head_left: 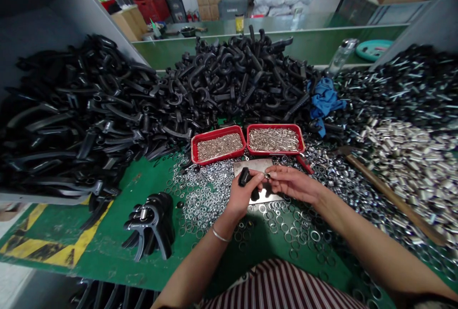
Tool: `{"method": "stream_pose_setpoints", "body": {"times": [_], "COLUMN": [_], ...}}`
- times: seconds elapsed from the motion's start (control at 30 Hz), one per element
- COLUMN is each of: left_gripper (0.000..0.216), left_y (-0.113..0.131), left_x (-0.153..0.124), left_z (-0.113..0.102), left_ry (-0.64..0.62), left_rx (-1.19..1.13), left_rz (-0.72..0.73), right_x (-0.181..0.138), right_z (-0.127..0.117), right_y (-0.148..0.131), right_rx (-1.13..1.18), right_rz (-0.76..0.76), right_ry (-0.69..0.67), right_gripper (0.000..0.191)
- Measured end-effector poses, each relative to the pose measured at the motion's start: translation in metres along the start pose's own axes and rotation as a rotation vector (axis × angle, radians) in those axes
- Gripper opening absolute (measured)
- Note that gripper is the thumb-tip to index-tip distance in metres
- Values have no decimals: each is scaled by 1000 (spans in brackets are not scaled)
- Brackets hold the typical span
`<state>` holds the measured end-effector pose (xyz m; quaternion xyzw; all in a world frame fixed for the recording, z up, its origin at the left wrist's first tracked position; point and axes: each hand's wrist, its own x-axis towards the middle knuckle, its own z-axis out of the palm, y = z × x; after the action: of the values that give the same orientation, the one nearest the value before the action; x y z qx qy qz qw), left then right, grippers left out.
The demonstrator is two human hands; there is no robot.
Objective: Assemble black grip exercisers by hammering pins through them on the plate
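My left hand is closed around a black part, whose upper end sticks out past the thumb side. My right hand pinches a small metal piece against that part; its exact kind is too small to make out. Both hands meet over a flat metal plate on the green table. Loose washers lie left of the plate, and thin metal rings are scattered in front and to the right.
Two red trays of small pins stand behind the hands. Black parts pile up beyond. Assembled black clamps stand at left. A hammer lies at right beside metal sleeves. A blue cloth rests at the back right.
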<state>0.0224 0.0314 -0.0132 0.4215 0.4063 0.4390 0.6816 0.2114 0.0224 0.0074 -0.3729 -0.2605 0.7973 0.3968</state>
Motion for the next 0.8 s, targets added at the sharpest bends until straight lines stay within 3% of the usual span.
{"method": "stream_pose_setpoints", "body": {"times": [0.1,0.2,0.33,0.43,0.5,0.63,0.8], "left_gripper": [31,27,22,44,53,38,42], "left_y": [5,11,22,31,35,31,19], "left_x": [-1,-1,-1,-3,-3,4,22], "left_z": [-7,-15,-24,-31,-36,-39,-20], "left_ry": [-59,-149,-214,-263,-289,-131,8], "left_rx": [78,207,354,526,530,314,297], "left_rz": [24,59,81,181,163,10,80], "right_x": [5,4,-5,-12,-13,-12,-4], "right_z": [-6,-4,6,10,8,3,17], "right_y": [3,2,-14,-27,-31,-22,0], "right_rx": [33,-90,-642,-1126,-1251,-1041,-629], "right_rz": [32,17,-241,-438,-472,-402,-417], "right_ry": [-21,-43,73,184,195,205,299], "right_gripper": [25,28,31,29,25,22,24]}}
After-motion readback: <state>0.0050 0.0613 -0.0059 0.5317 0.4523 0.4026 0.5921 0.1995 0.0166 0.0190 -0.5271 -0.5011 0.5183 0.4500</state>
